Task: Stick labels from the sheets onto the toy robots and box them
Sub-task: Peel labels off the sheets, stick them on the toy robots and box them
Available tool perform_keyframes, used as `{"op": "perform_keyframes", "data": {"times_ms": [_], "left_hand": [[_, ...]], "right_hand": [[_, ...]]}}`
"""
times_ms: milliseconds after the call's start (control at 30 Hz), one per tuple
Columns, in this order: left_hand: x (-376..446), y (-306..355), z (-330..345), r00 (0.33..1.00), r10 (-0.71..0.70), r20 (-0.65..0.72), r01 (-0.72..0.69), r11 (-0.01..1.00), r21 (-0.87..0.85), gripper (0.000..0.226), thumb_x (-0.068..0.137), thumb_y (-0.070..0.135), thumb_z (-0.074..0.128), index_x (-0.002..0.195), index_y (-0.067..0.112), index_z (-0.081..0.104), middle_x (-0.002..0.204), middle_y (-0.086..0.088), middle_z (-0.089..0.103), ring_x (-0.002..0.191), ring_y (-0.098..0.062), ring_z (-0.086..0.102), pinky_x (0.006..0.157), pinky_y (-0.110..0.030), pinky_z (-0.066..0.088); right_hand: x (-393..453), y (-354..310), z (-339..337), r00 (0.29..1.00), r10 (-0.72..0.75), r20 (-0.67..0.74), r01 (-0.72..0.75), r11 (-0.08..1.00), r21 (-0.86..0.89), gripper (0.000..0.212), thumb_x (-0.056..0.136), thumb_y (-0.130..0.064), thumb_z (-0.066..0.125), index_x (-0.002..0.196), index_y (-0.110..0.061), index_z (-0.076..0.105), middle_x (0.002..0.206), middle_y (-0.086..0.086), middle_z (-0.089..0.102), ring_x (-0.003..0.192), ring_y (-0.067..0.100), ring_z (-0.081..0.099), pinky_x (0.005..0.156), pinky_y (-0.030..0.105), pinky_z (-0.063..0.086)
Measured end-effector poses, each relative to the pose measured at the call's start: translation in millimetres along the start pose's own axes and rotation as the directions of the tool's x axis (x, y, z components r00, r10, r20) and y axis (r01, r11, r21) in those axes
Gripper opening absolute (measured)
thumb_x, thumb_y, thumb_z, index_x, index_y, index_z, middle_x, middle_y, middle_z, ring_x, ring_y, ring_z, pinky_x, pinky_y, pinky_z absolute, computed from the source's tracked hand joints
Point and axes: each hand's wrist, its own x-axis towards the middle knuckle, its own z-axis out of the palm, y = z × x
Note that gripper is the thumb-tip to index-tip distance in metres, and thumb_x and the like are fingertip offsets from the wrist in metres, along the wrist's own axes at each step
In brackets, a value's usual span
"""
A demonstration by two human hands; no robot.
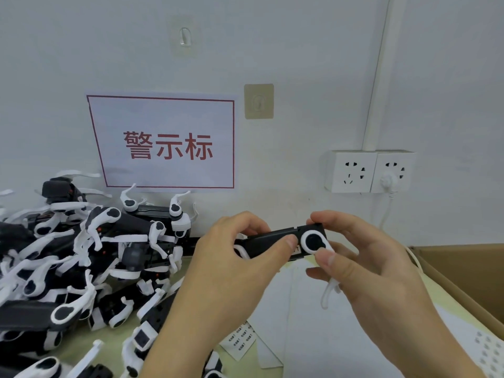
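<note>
Both my hands, left (218, 257) and right (362, 257), grip one black-and-white plastic toy robot (283, 241) by its ends, raised above the pale green surface (109, 339) and white label sheets (241, 339), evidently for labelling, brown cardboard box (463, 271) waiting rightward.

- Soft, even, cool light; faint shadows beside the sockets (369, 171) on the wall (300, 64).
- Wide-angle bending at the edges.
- Slight overall softness; no harsh glare.
</note>
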Motion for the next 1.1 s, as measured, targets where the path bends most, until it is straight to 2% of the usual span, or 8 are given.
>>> {"op": "perform_keyframes", "data": {"times_ms": [367, 567, 667, 800, 900, 967, 1033, 1100], "left_hand": [[2.5, -4.7, -9.7, 0.999, -0.039, 0.018, 0.041, 0.993, -0.107, 0.013, 0.078, 0.038, 0.063, 0.089, 0.042, 0.069, 0.061, 0.024, 0.058, 0.041, -0.001, 0.044, 0.042, -0.006, 0.033], [4.2, -11.8, -13.8, 0.995, -0.022, 0.097, 0.038, 0.985, -0.169, 0.034, 0.071, 0.062, 0.074, 0.096, 0.04, 0.072, 0.083, 0.002, 0.072, 0.079, -0.011, 0.068, 0.079, -0.026, 0.052], [5.1, -11.9, -12.1, 0.998, -0.048, 0.044, 0.055, 0.984, -0.172, 0.049, 0.055, 0.065, 0.064, 0.092, 0.036, 0.075, 0.081, 0.005, 0.075, 0.072, -0.007, 0.071, 0.065, -0.015, 0.049], [7.4, -15.0, -2.7, 0.99, -0.133, 0.056, 0.134, 0.991, -0.015, 0.049, 0.053, 0.071, 0.06, 0.082, 0.035, 0.075, 0.066, 0.009, 0.071, 0.054, -0.001, 0.061, 0.06, -0.023, 0.043], [7.4, -20.9, 11.6, 0.956, -0.214, 0.202, 0.186, 0.972, 0.145, 0.056, 0.055, 0.074, 0.057, 0.089, 0.033, 0.071, 0.062, 0.008, 0.071, 0.05, -0.003, 0.061, 0.063, -0.028, 0.045], [7.3, -23.6, 20.1, 0.943, -0.232, 0.24, 0.204, 0.969, 0.138, 0.057, 0.056, 0.076, 0.056, 0.094, 0.037, 0.07, 0.075, 0.012, 0.076, 0.059, -0.006, 0.07, 0.078, -0.037, 0.054], [8.0, -25.2, 23.3, 0.963, -0.203, 0.176, 0.191, 0.978, 0.085, 0.047, 0.056, 0.08, 0.056, 0.089, 0.051, 0.071, 0.085, 0.024, 0.074, 0.069, -0.003, 0.072, 0.08, -0.042, 0.055], [10.4, -26.5, 19.9, 0.985, -0.148, 0.09, 0.14, 0.986, 0.092, 0.05, 0.054, 0.094, 0.053, 0.09, 0.063, 0.066, 0.09, 0.029, 0.072, 0.073, 0.003, 0.071, 0.075, -0.039, 0.054]], "right_hand": [[0.5, -0.8, -5.3, 0.996, 0.081, -0.024, -0.077, 0.985, 0.152, 0.038, 0.068, -0.023, 0.075, 0.106, -0.026, 0.076, 0.108, 0.0, 0.074, 0.091, 0.021, 0.071, 0.069, 0.03, 0.058], [-0.4, 3.6, -10.0, 0.988, 0.144, -0.052, -0.135, 0.98, 0.143, 0.04, 0.069, -0.033, 0.074, 0.108, -0.026, 0.074, 0.118, 0.004, 0.07, 0.103, 0.027, 0.07, 0.074, 0.037, 0.06], [-2.5, 5.6, -19.0, 0.985, 0.171, -0.015, -0.171, 0.984, -0.056, 0.032, 0.081, -0.037, 0.08, 0.112, -0.036, 0.071, 0.119, -0.007, 0.07, 0.105, 0.019, 0.071, 0.081, 0.043, 0.061], [-10.5, 12.5, -34.8, 0.922, 0.367, 0.123, -0.297, 0.875, -0.382, 0.032, 0.084, -0.051, 0.063, 0.114, -0.044, 0.069, 0.107, -0.013, 0.074, 0.09, 0.012, 0.074, 0.079, 0.031, 0.061], [-20.3, 30.4, -45.6, 0.844, 0.508, 0.173, -0.431, 0.834, -0.344, 0.023, 0.096, -0.032, 0.06, 0.115, -0.025, 0.072, 0.098, 0.002, 0.073, 0.081, 0.022, 0.071, 0.081, 0.037, 0.061], [-27.3, 44.9, -57.8, 0.79, 0.587, 0.175, -0.549, 0.806, -0.223, 0.027, 0.099, -0.024, 0.056, 0.113, -0.005, 0.07, 0.094, 0.009, 0.07, 0.076, 0.028, 0.066, 0.084, 0.043, 0.06], [-36.4, 51.5, -77.2, 0.753, 0.636, 0.167, -0.64, 0.768, -0.039, 0.033, 0.094, -0.023, 0.055, 0.104, 0.007, 0.067, 0.087, 0.014, 0.066, 0.069, 0.03, 0.064, 0.077, 0.043, 0.058], [-46.8, 53.7, -102.2, 0.776, 0.62, 0.118, -0.631, 0.769, 0.107, 0.024, 0.088, -0.019, 0.052, 0.086, 0.0, 0.066, 0.08, 0.015, 0.065, 0.067, 0.03, 0.064, 0.07, 0.039, 0.055]]}}
